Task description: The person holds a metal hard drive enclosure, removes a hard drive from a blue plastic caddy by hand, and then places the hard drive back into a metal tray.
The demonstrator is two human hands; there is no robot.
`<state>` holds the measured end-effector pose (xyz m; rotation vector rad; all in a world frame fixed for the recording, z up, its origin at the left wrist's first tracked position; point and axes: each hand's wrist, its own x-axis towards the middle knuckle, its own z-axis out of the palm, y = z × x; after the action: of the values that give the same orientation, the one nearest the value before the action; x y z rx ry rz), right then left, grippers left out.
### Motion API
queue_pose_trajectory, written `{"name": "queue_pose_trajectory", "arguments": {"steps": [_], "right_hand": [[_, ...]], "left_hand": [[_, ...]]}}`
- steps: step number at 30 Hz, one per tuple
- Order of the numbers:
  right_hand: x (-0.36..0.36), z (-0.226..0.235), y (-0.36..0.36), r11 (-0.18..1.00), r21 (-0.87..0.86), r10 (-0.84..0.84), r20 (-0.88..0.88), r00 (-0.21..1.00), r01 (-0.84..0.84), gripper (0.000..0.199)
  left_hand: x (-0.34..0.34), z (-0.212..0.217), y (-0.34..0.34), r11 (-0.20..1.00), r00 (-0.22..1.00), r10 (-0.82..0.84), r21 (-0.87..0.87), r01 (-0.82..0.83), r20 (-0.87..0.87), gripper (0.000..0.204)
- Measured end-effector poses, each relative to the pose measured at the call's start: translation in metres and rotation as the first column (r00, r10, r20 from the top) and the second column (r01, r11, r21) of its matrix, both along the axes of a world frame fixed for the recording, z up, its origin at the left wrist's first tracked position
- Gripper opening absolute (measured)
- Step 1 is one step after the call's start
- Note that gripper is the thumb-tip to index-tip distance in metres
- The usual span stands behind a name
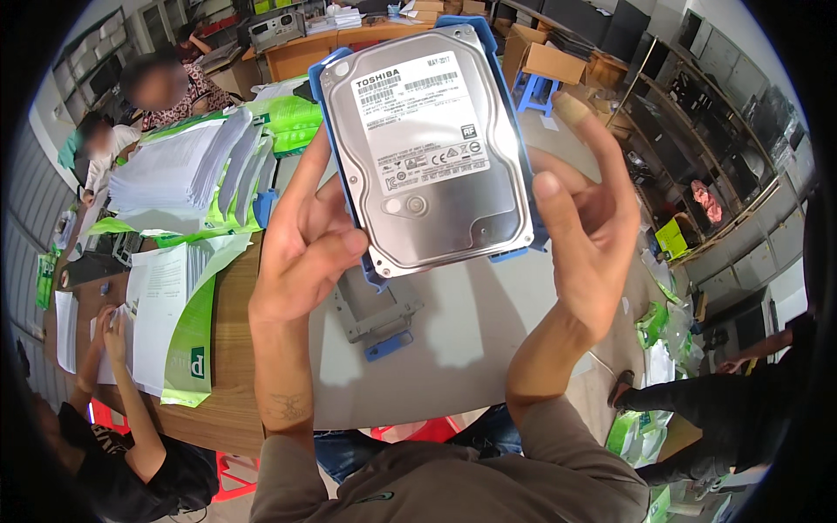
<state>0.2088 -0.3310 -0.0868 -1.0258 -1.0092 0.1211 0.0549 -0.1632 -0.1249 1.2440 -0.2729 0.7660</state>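
Note:
Raised above the table is a silver hard drive (440,213) with a white printed label facing up, seated in a blue plastic caddy (330,65) that shows round its edges. My left hand (301,253) is closed on the left side, its thumb on the lower left edge and its other fingers partly behind. At the right edge, my right hand (588,227) holds with the thumb and fingers partly hidden behind, while the index finger points up and stays apart. Below on the table lie a grey metal bracket (366,314) and a small blue plastic piece (389,346).
Paper stacks (166,174) and green paper wrappers (187,340) cover the wooden table at left. Several people work nearby, one person's hands (109,331) at lower left. A metal shelf (663,174), a cardboard box (554,63) and a blue stool (536,94) stand at right.

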Motion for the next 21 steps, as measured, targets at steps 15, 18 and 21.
{"name": "queue_pose_trajectory", "arguments": {"steps": [15, 18, 21], "right_hand": [[-0.022, 0.008, -0.014, 0.993, 0.072, -0.095, 0.027, 0.995, 0.093, 0.07], [-0.023, 0.008, -0.019, 0.994, 0.08, -0.071, 0.027, 0.997, 0.069, 0.071], [-0.024, 0.01, -0.022, 0.995, 0.083, -0.056, 0.06, 0.997, 0.051, 0.072]], "left_hand": [[-0.006, 0.005, -0.012, 0.999, 0.998, 0.036, -0.022, -0.035, 0.045, 0.099], [-0.007, 0.012, -0.024, 0.987, 0.988, 0.155, -0.042, -0.155, -0.008, 0.106], [-0.013, 0.018, -0.032, 0.975, 0.976, 0.213, -0.063, -0.215, -0.039, 0.109]]}}
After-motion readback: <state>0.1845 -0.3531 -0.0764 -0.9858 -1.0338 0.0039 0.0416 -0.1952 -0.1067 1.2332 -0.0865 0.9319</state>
